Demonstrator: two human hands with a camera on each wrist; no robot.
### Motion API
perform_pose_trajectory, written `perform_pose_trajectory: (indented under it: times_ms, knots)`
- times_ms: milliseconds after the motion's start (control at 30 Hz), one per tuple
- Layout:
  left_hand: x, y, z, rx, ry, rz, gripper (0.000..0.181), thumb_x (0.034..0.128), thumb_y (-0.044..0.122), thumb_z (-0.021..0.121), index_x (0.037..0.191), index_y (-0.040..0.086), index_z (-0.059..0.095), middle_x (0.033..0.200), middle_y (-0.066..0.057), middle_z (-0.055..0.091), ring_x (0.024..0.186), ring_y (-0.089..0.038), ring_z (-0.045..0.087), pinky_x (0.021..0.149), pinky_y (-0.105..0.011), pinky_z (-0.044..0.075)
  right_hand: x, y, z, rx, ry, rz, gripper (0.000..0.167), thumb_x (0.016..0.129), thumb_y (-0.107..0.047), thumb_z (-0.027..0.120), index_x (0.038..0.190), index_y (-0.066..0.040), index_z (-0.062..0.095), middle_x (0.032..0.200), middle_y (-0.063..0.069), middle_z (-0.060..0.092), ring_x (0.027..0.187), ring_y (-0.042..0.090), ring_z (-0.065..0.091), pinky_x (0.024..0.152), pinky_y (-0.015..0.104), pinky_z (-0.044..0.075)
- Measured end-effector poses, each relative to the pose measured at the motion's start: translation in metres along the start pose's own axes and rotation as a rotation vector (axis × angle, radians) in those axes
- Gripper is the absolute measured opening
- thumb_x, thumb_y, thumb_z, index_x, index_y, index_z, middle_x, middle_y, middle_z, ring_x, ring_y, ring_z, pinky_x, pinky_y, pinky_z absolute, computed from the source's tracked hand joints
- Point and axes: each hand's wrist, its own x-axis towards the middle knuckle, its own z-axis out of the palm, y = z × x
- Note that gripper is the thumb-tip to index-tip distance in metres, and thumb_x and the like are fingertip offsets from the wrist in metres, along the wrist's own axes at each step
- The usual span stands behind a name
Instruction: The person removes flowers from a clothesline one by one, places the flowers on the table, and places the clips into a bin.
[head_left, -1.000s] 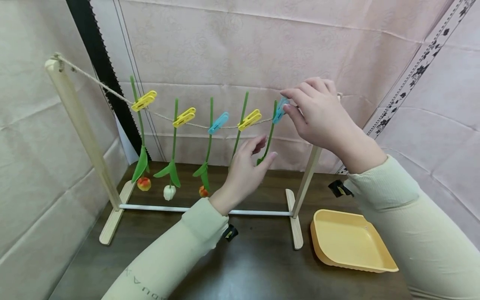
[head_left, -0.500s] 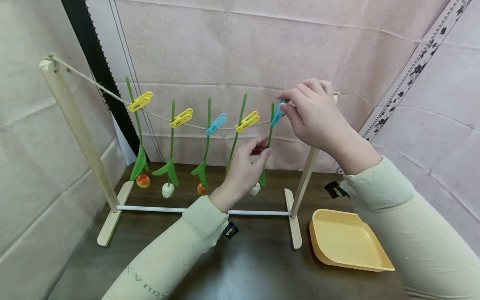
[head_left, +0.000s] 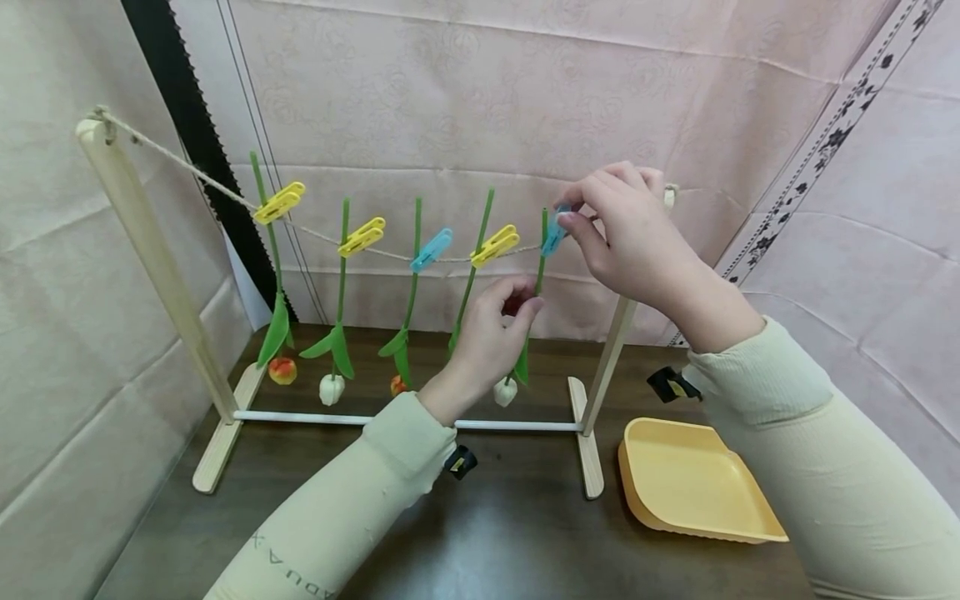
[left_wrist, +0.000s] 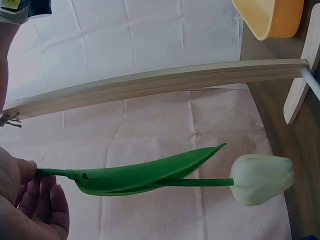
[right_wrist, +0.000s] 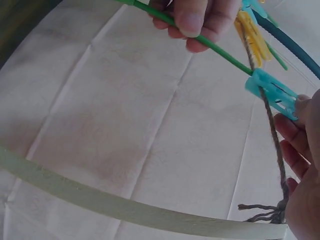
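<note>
At the right part of the rope, my right hand (head_left: 633,237) pinches a blue clothespin (head_left: 553,232) that sits on the rope and a green stem. Lower down, my left hand (head_left: 491,333) holds that same stem between thumb and fingers. In the left wrist view the white tulip (left_wrist: 262,180) hangs beyond its green leaf (left_wrist: 135,175), with my left hand (left_wrist: 32,200) at the stem. The right wrist view shows the blue clothespin (right_wrist: 272,94) over the rope, gripped at its tail by my right hand (right_wrist: 302,150).
Several upside-down tulips hang to the left from yellow clothespins (head_left: 279,203) and a blue one (head_left: 432,250). The wooden frame's left post (head_left: 157,267) and right post (head_left: 611,358) stand on the brown table (head_left: 517,533). A yellow tray (head_left: 697,475) lies at the right.
My left hand has closed on the stem, and the white tulip below it has come into view. My right hand stays on the blue clothespin, slightly lower.
</note>
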Motion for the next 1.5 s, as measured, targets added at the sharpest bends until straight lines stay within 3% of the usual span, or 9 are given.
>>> perform_pose_trajectory:
  times_ms: [467, 633, 867, 1067, 1267, 1367, 1500]
  knots:
    - [-0.007, -0.004, -0.003, 0.000, -0.024, -0.046, 0.009, 0.0970, 0.011, 0.060, 0.103, 0.006, 0.063, 0.094, -0.001, 0.062, 0.084, -0.012, 0.058, 0.072, -0.027, 0.053, 0.002, -0.010, -0.005, 0.058, 0.044, 0.026, 0.007, 0.092, -0.006, 0.065, 0.098, -0.004, 0.063, 0.096, 0.003, 0.065, 0.101, 0.025, 0.049, 0.096, 0.039, 0.019]
    - [-0.014, -0.006, -0.003, 0.005, -0.062, -0.078, 0.013, 0.0981, 0.014, 0.058, 0.106, 0.006, 0.063, 0.097, -0.001, 0.061, 0.087, -0.011, 0.058, 0.074, -0.029, 0.053, 0.002, -0.012, -0.008, 0.100, 0.076, 0.015, 0.013, 0.093, -0.005, 0.063, 0.106, -0.002, 0.060, 0.096, 0.004, 0.065, 0.095, 0.027, 0.048, 0.092, 0.040, 0.023]
    - [-0.027, -0.009, -0.009, 0.078, -0.147, -0.050, 0.009, 0.0978, 0.014, 0.059, 0.103, 0.010, 0.064, 0.093, 0.002, 0.060, 0.081, -0.007, 0.056, 0.071, -0.022, 0.050, -0.008, -0.012, -0.020, 0.095, 0.137, -0.056, 0.019, 0.093, -0.004, 0.062, 0.111, 0.003, 0.060, 0.099, 0.011, 0.065, 0.096, 0.033, 0.048, 0.079, 0.037, 0.027]
    - [-0.046, -0.012, -0.026, 0.165, -0.254, -0.094, 0.013, 0.0979, 0.017, 0.059, 0.109, 0.012, 0.065, 0.094, 0.008, 0.057, 0.082, -0.006, 0.054, 0.071, -0.022, 0.050, -0.034, -0.007, -0.029, 0.088, 0.125, -0.069, 0.025, 0.091, -0.013, 0.061, 0.108, 0.004, 0.063, 0.095, 0.010, 0.068, 0.093, 0.031, 0.051, 0.085, 0.036, 0.033]
    - [-0.070, -0.015, -0.048, 0.290, -0.376, -0.099, 0.013, 0.0973, 0.018, 0.060, 0.109, 0.016, 0.065, 0.095, 0.011, 0.056, 0.082, -0.004, 0.053, 0.072, -0.021, 0.049, -0.073, 0.002, -0.019, 0.159, 0.045, -0.122, 0.025, 0.084, -0.019, 0.065, 0.099, 0.001, 0.067, 0.090, 0.008, 0.068, 0.088, 0.024, 0.057, 0.084, 0.031, 0.038]
    - [-0.081, -0.018, -0.058, 0.360, -0.456, -0.072, 0.012, 0.0975, 0.016, 0.060, 0.108, 0.016, 0.065, 0.096, 0.012, 0.057, 0.082, -0.002, 0.053, 0.072, -0.021, 0.049, -0.099, 0.007, -0.009, 0.181, -0.026, -0.075, 0.021, 0.078, -0.014, 0.071, 0.096, -0.004, 0.068, 0.088, 0.002, 0.067, 0.085, 0.019, 0.056, 0.079, 0.030, 0.040]
    - [-0.096, -0.020, -0.069, 0.453, -0.571, -0.027, 0.011, 0.0970, 0.013, 0.060, 0.106, 0.014, 0.066, 0.097, 0.008, 0.059, 0.086, -0.005, 0.056, 0.073, -0.023, 0.050, -0.139, 0.017, 0.005, 0.162, -0.147, 0.060, 0.024, 0.071, -0.005, 0.076, 0.092, -0.011, 0.066, 0.088, -0.006, 0.064, 0.084, 0.014, 0.057, 0.077, 0.026, 0.043]
